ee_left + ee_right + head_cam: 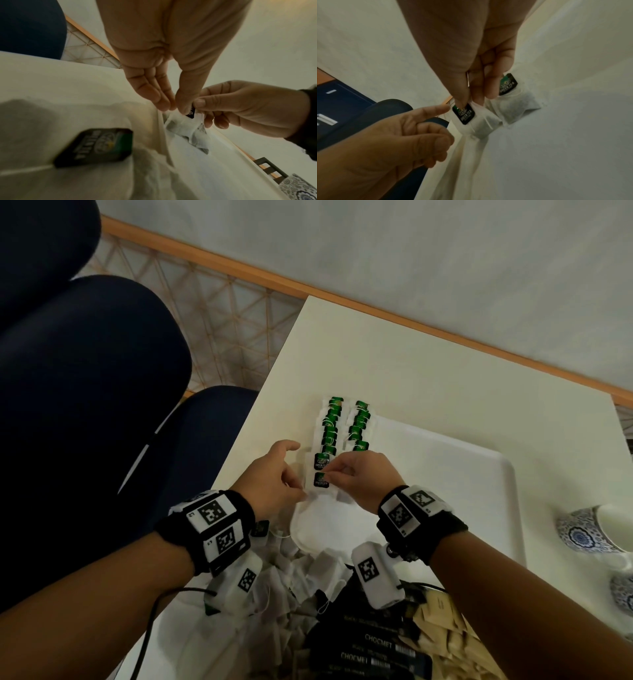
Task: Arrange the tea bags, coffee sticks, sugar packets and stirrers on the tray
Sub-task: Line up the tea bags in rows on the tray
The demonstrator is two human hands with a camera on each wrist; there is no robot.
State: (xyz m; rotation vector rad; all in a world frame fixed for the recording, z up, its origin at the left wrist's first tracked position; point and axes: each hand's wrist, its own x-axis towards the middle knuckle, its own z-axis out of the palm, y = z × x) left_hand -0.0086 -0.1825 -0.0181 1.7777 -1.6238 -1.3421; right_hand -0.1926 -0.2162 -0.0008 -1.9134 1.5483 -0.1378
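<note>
White filter paper and green tags are marking the step in hand: a person is laying a tea bag (pixel 321 481) at the near end of the left of two tea bag rows (pixel 344 426), which are running along the left side of the white tray (pixel 479 474). On the left, the left hand (pixel 274 477) is pinching the bag's left edge between thumb and fingertips; on the right, the right hand (pixel 359 475) is pinching the bag at its tag, thumb and forefinger closed on it. The bag is judged to be nearly placed; the next move seems to call for easing both pinches off without dragging the light paper, then reaching back to the loose heap of tea bags (pixel 301 587). The dark coffee sticks (pixel 373 648) and tan sugar packets (pixel 442 621) are lying off the tray at the near edge, not yet arranged; no stirrers can be made out. The head view alone is showing the rows, the heap and a patterned cup (pixel 589 529) at far right. The right wrist view alone is showing the tag's wording and the neighbouring bag just beside it; the left wrist view is showing another loose tagged bag close beneath that wrist.
</note>
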